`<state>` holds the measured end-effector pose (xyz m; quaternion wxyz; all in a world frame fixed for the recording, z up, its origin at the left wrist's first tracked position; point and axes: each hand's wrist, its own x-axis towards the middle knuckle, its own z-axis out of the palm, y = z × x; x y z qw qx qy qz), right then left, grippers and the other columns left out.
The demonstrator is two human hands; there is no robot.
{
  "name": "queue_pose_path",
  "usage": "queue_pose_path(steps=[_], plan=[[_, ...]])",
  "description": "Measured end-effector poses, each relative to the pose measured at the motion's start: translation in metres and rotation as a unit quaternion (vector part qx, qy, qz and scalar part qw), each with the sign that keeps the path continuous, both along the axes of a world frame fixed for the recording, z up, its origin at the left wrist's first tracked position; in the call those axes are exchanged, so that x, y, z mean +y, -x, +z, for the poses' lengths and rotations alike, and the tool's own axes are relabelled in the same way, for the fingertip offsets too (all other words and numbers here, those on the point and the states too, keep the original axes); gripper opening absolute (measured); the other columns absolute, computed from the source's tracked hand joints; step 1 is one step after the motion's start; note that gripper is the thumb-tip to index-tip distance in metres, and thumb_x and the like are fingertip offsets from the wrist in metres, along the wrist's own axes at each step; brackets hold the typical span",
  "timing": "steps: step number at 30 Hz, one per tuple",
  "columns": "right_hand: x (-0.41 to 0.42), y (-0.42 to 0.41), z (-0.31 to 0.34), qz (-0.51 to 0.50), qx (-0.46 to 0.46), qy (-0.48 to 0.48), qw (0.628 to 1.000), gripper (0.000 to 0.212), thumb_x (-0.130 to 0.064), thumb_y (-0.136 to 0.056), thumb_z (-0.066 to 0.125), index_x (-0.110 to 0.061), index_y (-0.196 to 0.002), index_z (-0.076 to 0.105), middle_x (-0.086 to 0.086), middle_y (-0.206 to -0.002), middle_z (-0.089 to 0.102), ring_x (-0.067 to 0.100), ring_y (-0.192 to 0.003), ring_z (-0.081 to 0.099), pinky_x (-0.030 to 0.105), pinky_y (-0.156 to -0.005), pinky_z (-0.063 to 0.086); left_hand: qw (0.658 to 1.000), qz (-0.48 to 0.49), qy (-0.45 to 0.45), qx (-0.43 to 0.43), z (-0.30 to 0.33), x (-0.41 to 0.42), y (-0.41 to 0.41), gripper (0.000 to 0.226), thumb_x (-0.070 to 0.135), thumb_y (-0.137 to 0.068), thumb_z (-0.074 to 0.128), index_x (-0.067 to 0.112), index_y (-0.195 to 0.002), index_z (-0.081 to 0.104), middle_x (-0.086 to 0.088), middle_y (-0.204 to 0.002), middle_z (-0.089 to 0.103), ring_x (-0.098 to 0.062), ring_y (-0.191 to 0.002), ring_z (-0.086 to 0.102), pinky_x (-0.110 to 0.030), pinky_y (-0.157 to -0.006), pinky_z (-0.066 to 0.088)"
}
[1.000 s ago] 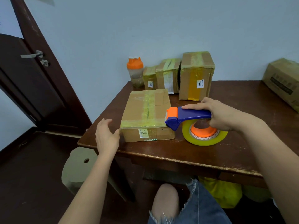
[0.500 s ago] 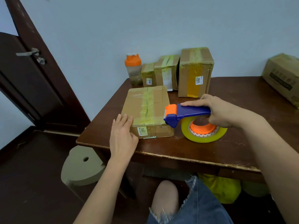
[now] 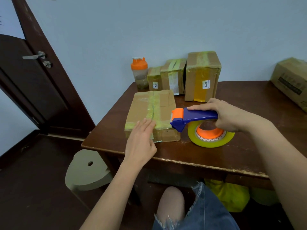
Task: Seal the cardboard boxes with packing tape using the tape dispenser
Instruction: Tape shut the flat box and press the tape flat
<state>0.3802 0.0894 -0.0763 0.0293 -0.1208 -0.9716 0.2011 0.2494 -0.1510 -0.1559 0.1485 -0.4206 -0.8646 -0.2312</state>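
A flat cardboard box (image 3: 144, 108) with yellowish tape along its seam and front edge lies on the dark wooden table (image 3: 249, 151). My left hand (image 3: 141, 141) lies flat with straight fingers over the box's near front edge, pressing on the tape. My right hand (image 3: 227, 115) grips the blue handle of the tape dispenser (image 3: 196, 117), whose orange head sits just right of the box. Its yellow tape roll (image 3: 211, 136) with an orange hub rests on the table.
Three taped boxes (image 3: 202, 75) and an orange-lidded shaker bottle (image 3: 139, 72) stand at the table's back by the wall. A larger carton (image 3: 290, 80) sits at the far right. A pale stool (image 3: 86, 170) stands below the table's left corner; a dark door (image 3: 28, 80) is left.
My left hand rose from beside the box's left corner and came to lie flat on its front edge. The dispenser in my right hand stayed nearly where it was.
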Motion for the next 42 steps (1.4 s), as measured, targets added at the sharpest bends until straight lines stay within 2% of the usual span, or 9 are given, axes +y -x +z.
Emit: queue_pose_path(steps=[8,12,15,18,22,25,31,37,42], plan=[[-0.009,-0.002,0.003,0.000,-0.003,0.004,1.000,0.092,0.011,-0.086,0.050,-0.066,-0.131,0.028,-0.001,-0.111,0.039,0.023,-0.099,0.042,0.032,-0.079,0.038,0.997,-0.065,-0.042,-0.025,-0.019,-0.005,0.020,0.071,-0.011,-0.074,0.053,0.018,-0.139,0.053,0.003,-0.143,0.052,-0.016,-0.136,0.044,-0.029,-0.121,0.016],[-0.027,0.006,0.000,0.007,-0.005,-0.012,1.000,0.087,0.004,-0.088,0.050,-0.063,-0.138,0.026,0.002,-0.110,0.038,0.025,-0.099,0.040,0.039,-0.087,0.043,0.995,-0.030,-0.082,-0.049,-0.019,-0.009,0.042,0.064,-0.015,-0.074,0.051,0.017,-0.128,0.063,0.001,-0.133,0.061,-0.020,-0.130,0.052,-0.022,-0.120,0.015],[-0.035,0.012,0.000,0.016,-0.004,-0.018,1.000,0.086,0.001,-0.089,0.052,-0.063,-0.139,0.024,0.002,-0.107,0.037,0.024,-0.096,0.042,0.039,-0.086,0.044,0.995,0.019,-0.076,-0.053,-0.010,-0.002,0.039,0.058,-0.009,-0.077,0.053,0.017,-0.128,0.063,-0.001,-0.137,0.058,-0.024,-0.135,0.046,-0.024,-0.118,0.013],[-0.031,0.013,0.002,0.018,-0.013,-0.021,1.000,0.086,0.000,-0.088,0.054,-0.062,-0.139,0.023,0.001,-0.105,0.037,0.022,-0.093,0.044,0.034,-0.081,0.044,0.997,-0.048,-0.059,-0.028,-0.011,0.009,0.021,0.068,-0.009,-0.074,0.053,0.013,-0.138,0.054,-0.002,-0.145,0.051,-0.015,-0.141,0.036,-0.033,-0.123,0.007],[-0.028,0.014,-0.001,0.025,-0.008,-0.023,0.999,0.082,-0.014,-0.088,0.064,-0.060,-0.141,0.022,-0.003,-0.102,0.039,0.017,-0.092,0.045,0.029,-0.082,0.041,0.990,-0.066,-0.104,-0.074,-0.016,0.011,0.025,0.069,-0.012,-0.071,0.050,0.011,-0.134,0.058,0.001,-0.141,0.055,-0.007,-0.141,0.032,-0.028,-0.122,0.001],[-0.027,0.013,-0.001,0.024,-0.021,-0.027,0.999,0.079,-0.030,-0.087,0.068,-0.059,-0.142,0.019,-0.001,-0.109,0.039,0.019,-0.100,0.043,0.035,-0.092,0.042,0.989,-0.065,-0.104,-0.077,-0.013,0.013,0.024,0.065,-0.009,-0.073,0.052,0.013,-0.134,0.059,0.002,-0.141,0.055,-0.010,-0.141,0.033,-0.028,-0.122,0.000],[-0.040,0.019,0.002,-0.003,-0.059,-0.087,0.994,0.079,-0.020,-0.083,0.064,-0.055,-0.135,0.016,0.001,-0.112,0.035,0.023,-0.102,0.041,0.044,-0.085,0.051,0.987,-0.073,-0.108,-0.090,-0.016,0.012,0.027,0.067,-0.008,-0.074,0.055,0.017,-0.136,0.057,0.005,-0.143,0.052,-0.009,-0.143,0.029,-0.023,-0.120,-0.005],[-0.032,0.017,0.002,0.005,-0.040,-0.086,0.995,0.084,-0.022,-0.087,0.064,-0.069,-0.135,0.013,-0.003,-0.103,0.038,0.016,-0.089,0.046,0.040,-0.078,0.052,0.986,-0.097,-0.115,-0.067,-0.024,0.012,0.034,0.047,0.038,-0.090,0.064,0.021,-0.133,0.059,0.009,-0.138,0.056,-0.005,-0.135,0.039,-0.024,-0.121,0.003],[-0.024,0.007,0.006,0.029,-0.062,-0.023,0.997,0.094,-0.017,-0.082,0.073,-0.066,-0.137,0.015,-0.004,-0.105,0.038,0.014,-0.088,0.046,0.035,-0.082,0.049,0.990,-0.088,-0.103,-0.042,-0.023,0.013,0.037,0.047,0.036,-0.087,0.069,0.021,-0.131,0.061,0.007,-0.135,0.059,-0.009,-0.131,0.045,-0.014,-0.116,0.000]])
